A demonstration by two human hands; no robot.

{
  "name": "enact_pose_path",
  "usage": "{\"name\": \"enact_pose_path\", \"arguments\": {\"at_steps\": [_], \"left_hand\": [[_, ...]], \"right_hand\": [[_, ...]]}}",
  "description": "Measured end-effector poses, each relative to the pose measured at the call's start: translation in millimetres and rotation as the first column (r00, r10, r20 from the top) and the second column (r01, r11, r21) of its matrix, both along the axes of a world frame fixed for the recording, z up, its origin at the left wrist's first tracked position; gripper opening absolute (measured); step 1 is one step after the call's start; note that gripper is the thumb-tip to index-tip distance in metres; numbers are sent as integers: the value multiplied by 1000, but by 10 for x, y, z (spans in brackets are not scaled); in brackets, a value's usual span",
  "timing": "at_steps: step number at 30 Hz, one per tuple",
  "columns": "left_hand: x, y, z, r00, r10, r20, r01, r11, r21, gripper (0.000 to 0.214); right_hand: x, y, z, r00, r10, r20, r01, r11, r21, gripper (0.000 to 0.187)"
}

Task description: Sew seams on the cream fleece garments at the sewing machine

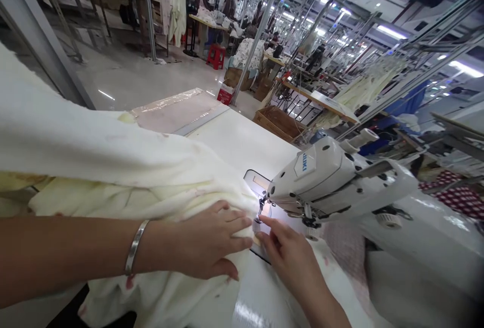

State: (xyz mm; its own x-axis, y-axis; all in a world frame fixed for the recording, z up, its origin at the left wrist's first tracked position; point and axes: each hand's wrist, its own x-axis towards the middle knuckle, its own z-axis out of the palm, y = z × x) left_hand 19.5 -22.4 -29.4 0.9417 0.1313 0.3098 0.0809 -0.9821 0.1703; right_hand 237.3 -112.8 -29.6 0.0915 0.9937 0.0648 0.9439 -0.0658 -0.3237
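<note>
A large pale cream fabric (151, 156) with faint yellow and reddish marks lies bunched over the left of the table, reaching the lit needle area of a white sewing machine (321, 172). My left hand (212, 240) rests flat on this fabric, fingers spread, just left of the presser foot (261, 202). On the other side is my right hand (289, 250). Its index finger and thumb stretch apart toward the fabric's edge beside the foot, while the other fingers curl under. Whether those fingertips touch the cloth is hard to tell. A silver bracelet (135, 247) circles my left wrist.
The white tabletop (242, 134) extends behind the machine, with a taped board (170, 109) at its far left. Metal poles (260, 30) rise beyond. Farther off are a cardboard box (280, 121), a red stool (216, 56) and other sewing stations with hanging garments.
</note>
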Motion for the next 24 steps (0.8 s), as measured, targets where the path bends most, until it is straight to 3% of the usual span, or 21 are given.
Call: {"name": "enact_pose_path", "arguments": {"at_steps": [3,7,11,17,20,24], "left_hand": [[30,-11,-6,999,-22,32,21,998,53,42],[46,-50,-15,999,-40,2,40,998,49,30],[36,-19,-34,1000,-30,-2,30,1000,-1,34],[116,205,-69,1000,9,1,-9,1000,5,38],[194,319,-70,999,31,-26,-32,999,-20,40],[291,403,-72,998,8,-69,-11,999,-44,47]], "right_hand": [[-84,93,-8,998,-60,-30,61,998,15,34],[-159,162,-70,999,-39,-9,39,999,9,23],[-56,35,-131,997,-69,-19,70,996,56,26],[77,-65,-164,1000,1,-9,0,991,132,34],[125,25,-204,998,-68,-8,68,986,153,37],[223,103,-311,968,-248,-26,249,951,186,36]]}}
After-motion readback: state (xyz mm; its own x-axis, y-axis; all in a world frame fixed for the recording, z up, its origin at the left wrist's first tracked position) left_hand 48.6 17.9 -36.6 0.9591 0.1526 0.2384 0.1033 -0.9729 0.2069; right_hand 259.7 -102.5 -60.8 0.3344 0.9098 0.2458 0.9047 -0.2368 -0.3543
